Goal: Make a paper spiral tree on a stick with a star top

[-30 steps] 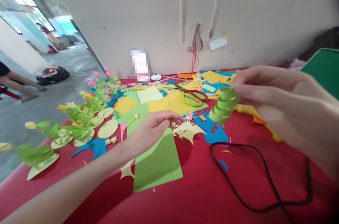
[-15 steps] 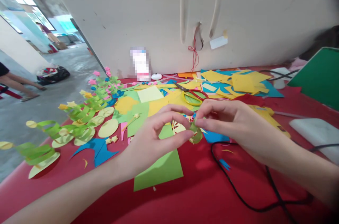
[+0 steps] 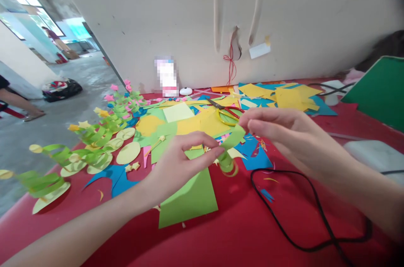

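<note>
A curled green paper strip (image 3: 232,138) stretches between my hands above the table, its coiled lower end hanging down. My left hand (image 3: 189,155) pinches it between thumb and fingertips. The fingers of my right hand (image 3: 277,130) close around its upper end, though the exact contact is partly hidden. Below my left hand lies a green paper sheet (image 3: 191,202). Scissors (image 3: 225,114) with red and yellow handles rest just beyond the hands. Blue paper scraps (image 3: 257,159) lie beneath my right hand.
Green paper spirals (image 3: 94,132) on pale oval bases line the left table edge. A black cable (image 3: 284,239) loops across the right side. Yellow paper pieces (image 3: 288,99) are heaped at the back right. A green board (image 3: 378,94) stands at far right; a phone (image 3: 167,77) leans against the wall.
My right hand has moved slightly right and up, away from my left. The green strip, bunched between the fingers before, is now drawn out longer with its coil hanging.
</note>
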The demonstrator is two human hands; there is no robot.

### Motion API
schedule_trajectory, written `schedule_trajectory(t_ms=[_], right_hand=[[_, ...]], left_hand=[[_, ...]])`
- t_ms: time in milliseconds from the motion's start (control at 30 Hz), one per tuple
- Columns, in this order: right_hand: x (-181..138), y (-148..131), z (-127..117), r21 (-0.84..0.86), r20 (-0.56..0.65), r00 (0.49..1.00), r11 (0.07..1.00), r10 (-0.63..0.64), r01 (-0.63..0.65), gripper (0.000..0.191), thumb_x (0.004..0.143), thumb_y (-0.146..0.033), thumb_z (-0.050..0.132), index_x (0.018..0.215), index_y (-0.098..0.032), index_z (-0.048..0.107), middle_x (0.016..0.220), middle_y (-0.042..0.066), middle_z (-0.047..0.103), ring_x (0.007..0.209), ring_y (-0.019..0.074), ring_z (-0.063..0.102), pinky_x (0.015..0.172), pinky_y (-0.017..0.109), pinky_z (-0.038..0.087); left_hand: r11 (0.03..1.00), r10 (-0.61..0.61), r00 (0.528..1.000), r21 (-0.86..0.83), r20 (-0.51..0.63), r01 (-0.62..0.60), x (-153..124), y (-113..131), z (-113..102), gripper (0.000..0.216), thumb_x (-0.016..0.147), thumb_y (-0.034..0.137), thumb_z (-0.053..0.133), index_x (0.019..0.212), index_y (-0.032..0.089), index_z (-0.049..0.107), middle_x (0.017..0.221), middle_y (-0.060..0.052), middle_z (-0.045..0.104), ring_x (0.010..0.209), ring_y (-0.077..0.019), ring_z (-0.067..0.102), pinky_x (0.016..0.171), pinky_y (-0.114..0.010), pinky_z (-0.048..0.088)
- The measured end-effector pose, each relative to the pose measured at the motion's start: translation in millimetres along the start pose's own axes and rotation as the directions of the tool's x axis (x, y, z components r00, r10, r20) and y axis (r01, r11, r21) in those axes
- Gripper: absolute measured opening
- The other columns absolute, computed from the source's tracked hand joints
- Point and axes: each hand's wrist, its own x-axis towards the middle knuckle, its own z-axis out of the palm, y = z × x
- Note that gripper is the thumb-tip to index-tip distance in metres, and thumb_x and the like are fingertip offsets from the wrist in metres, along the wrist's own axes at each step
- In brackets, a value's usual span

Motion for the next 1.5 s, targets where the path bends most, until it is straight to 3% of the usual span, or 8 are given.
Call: schedule_trajectory(t_ms=[233,700,933,1000,1067,1200,1367,1500], right_hand=[[-6,0,22,0.01,0.147,0.988,0.999,-0.054,0.053,0.016,0.071,-0.03,0.067,0.086,-0.024,0.066,0.081,0.0,0.062,0.077,0.0149,0.055,0.069,0.027,0.044],[-6,1,16,-0.03,-0.171,0.983,0.998,-0.065,0.061,0.014,0.067,-0.02,0.07,0.076,-0.023,0.059,0.075,-0.002,0.059,0.065,0.0114,0.055,0.057,0.023,0.046],[5,-6,-7,-0.356,-0.379,0.883,0.925,-0.276,0.136,0.006,0.073,-0.026,0.066,0.074,-0.023,0.061,0.073,-0.002,0.061,0.066,0.0109,0.057,0.058,0.022,0.05],[8,-6,-10,-0.373,-0.274,0.938,0.922,-0.213,0.1,0.012,0.079,-0.033,0.059,0.079,-0.023,0.064,0.075,-0.001,0.063,0.07,0.0118,0.059,0.057,0.022,0.048],[9,-5,-9,-0.312,-0.032,0.999,0.95,-0.044,0.032,0.022,0.083,-0.039,0.052,0.087,-0.023,0.065,0.085,0.0,0.066,0.076,0.0137,0.06,0.059,0.022,0.048],[6,-3,2,-0.214,0.386,0.909,0.974,0.153,-0.073,0.034,0.077,-0.041,0.058,0.107,-0.024,0.06,0.106,0.001,0.063,0.089,0.0178,0.061,0.064,0.023,0.049],[1,-3,7,-0.33,0.38,0.919,0.944,0.105,0.028,0.02,0.077,-0.038,0.058,0.09,-0.025,0.066,0.089,-0.002,0.065,0.079,0.0137,0.059,0.059,0.02,0.045],[2,-3,5,-0.332,0.404,0.897,0.943,0.178,-0.037,0.019,0.076,-0.037,0.059,0.09,-0.025,0.065,0.08,-0.003,0.065,0.069,0.0108,0.055,0.056,0.019,0.042]], left_hand=[[1.0,0.014,1.0,0.022,-0.006,-0.014,-5,2,2,0.012,0.079,0.027,0.056,0.072,0.02,0.062,0.073,0.001,0.064,0.074,-0.0149,0.059,0.072,-0.026,0.045],[1.0,-0.003,0.998,-0.006,0.063,0.004,-4,7,4,0.016,0.081,0.024,0.055,0.068,0.019,0.063,0.06,0.006,0.066,0.065,-0.0102,0.057,0.102,-0.032,0.031],[1.0,0.002,0.999,-0.019,0.049,-0.001,-5,4,4,0.015,0.081,0.024,0.055,0.069,0.02,0.062,0.059,0.007,0.066,0.066,-0.009,0.059,0.105,-0.03,0.03],[1.0,0.002,0.999,-0.021,0.039,-0.001,-5,4,4,0.014,0.081,0.024,0.055,0.07,0.019,0.062,0.059,0.007,0.066,0.068,-0.009,0.059,0.105,-0.029,0.03],[1.0,0.0,1.0,-0.018,0.029,0.0,-6,3,4,0.012,0.081,0.025,0.055,0.074,0.02,0.062,0.059,0.007,0.067,0.071,-0.0099,0.06,0.104,-0.028,0.03],[1.0,0.016,0.999,-0.009,0.039,-0.016,-8,0,5,0.011,0.081,0.026,0.056,0.085,0.022,0.066,0.064,0.005,0.068,0.072,-0.0114,0.061,0.096,-0.027,0.038],[1.0,0.0,0.996,-0.025,0.095,0.003,-9,-1,6,0.019,0.081,0.022,0.054,0.096,0.022,0.066,0.08,0.0,0.068,0.073,-0.012,0.062,0.072,-0.021,0.049],[1.0,0.012,0.992,-0.02,0.129,-0.01,-9,2,6,0.022,0.08,0.019,0.054,0.099,0.018,0.065,0.075,-0.001,0.067,0.072,-0.0125,0.061,0.071,-0.021,0.049]])
